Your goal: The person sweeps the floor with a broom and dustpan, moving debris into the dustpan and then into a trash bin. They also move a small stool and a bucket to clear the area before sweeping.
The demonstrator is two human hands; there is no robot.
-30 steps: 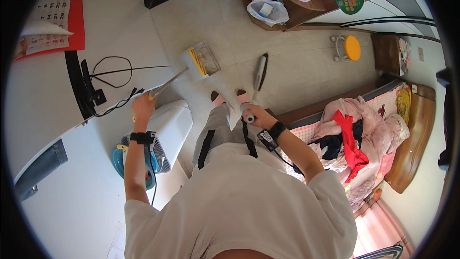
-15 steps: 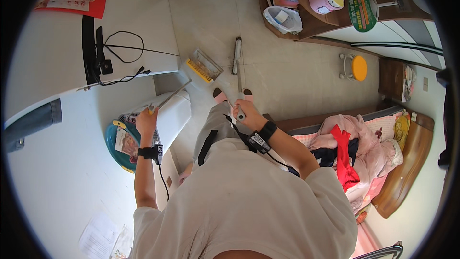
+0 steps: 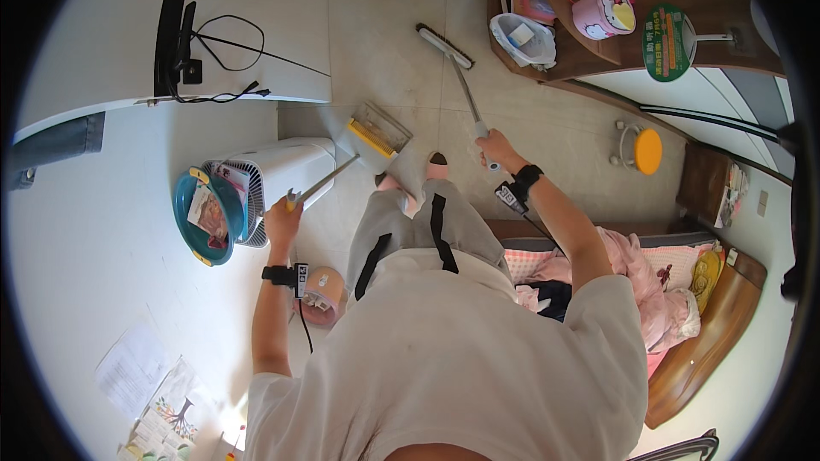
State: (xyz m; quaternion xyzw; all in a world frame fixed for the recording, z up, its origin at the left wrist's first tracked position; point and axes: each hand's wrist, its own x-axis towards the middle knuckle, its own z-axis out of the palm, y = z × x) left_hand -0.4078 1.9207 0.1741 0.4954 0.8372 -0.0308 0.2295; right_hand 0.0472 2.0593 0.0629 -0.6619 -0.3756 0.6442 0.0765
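My left hand (image 3: 283,220) is closed around the handle end of a long-handled dustpan (image 3: 386,124). The pan, grey with a yellow edge, is low at the tiled floor, ahead of my left foot. In my right hand (image 3: 501,152) is the grey handle of a broom (image 3: 445,45). Its narrow head, dark along one side and pale along the other, lies slanted at the floor ahead and right of the dustpan. The two tools are apart. Any small debris on the floor is too fine to make out.
On my left stand a white slatted appliance (image 3: 295,162), a teal basin (image 3: 192,220) and a pink container (image 3: 324,294). A white-lined bin (image 3: 534,49) sits by the brown shelving ahead right. A yellow stool (image 3: 647,151) and a bed with pink bedding (image 3: 653,290) are to the right.
My right hand has moved right and forward, swinging the broom head farther out and turning it aslant. The dustpan has shifted slightly right and nearer in the view. My feet have shifted.
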